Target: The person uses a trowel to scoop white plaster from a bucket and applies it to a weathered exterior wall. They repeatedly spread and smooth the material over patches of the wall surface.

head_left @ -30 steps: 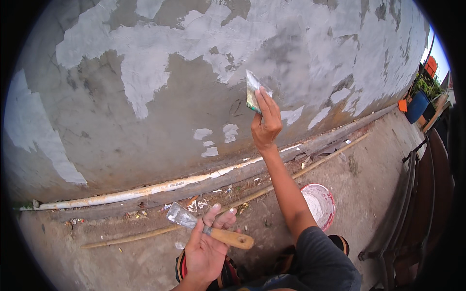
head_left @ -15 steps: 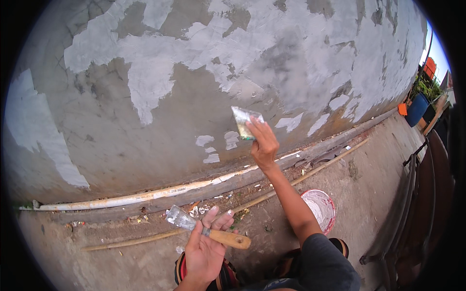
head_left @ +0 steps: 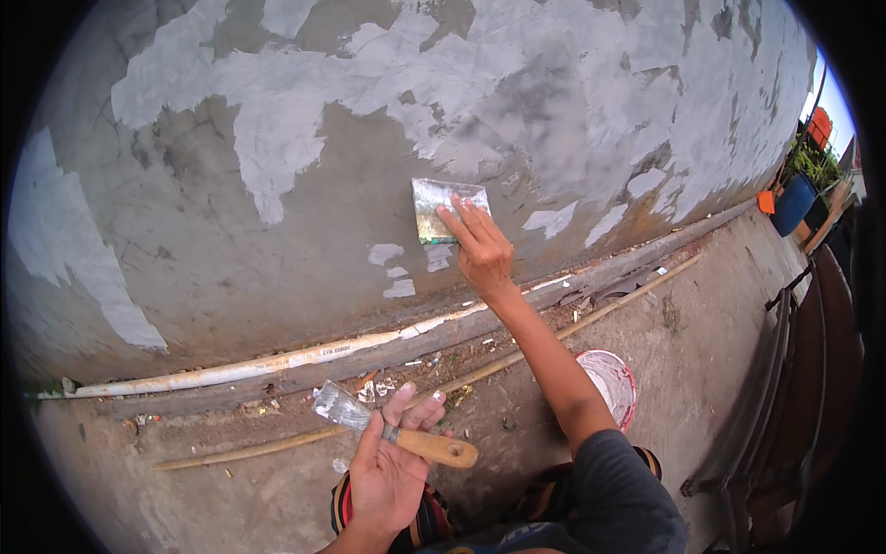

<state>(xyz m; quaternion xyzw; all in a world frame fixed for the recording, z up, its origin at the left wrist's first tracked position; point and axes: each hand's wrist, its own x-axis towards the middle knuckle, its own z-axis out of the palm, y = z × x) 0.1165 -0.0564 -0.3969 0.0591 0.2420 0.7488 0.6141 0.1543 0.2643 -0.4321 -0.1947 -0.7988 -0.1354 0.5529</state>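
My right hand (head_left: 484,257) presses a wide, flat metal filling blade (head_left: 432,207) against the wall, its fingers spread over the plate. The grey wall (head_left: 351,185) bears rough pale patches of putty around and above the blade. Lower down, my left hand (head_left: 389,480) is palm up, with a putty knife lying across it, held under the thumb. The knife's wooden handle (head_left: 436,447) points right, and its putty-smeared blade (head_left: 338,406) points up and left. Several small putty dabs (head_left: 399,288) show on the wall just below the filling blade.
By my right forearm stands a white bucket (head_left: 631,399) with a red rim and putty inside. A white pipe (head_left: 231,373) runs along the wall's foot, with a long pole (head_left: 517,367) on the ground before it. Brown sheet-like pieces (head_left: 803,388) and a blue barrel (head_left: 792,205) stand at right.
My right hand has moved left with the filling blade, which now lies flatter and squarer against the wall. My left hand keeps the putty knife in nearly the same place.
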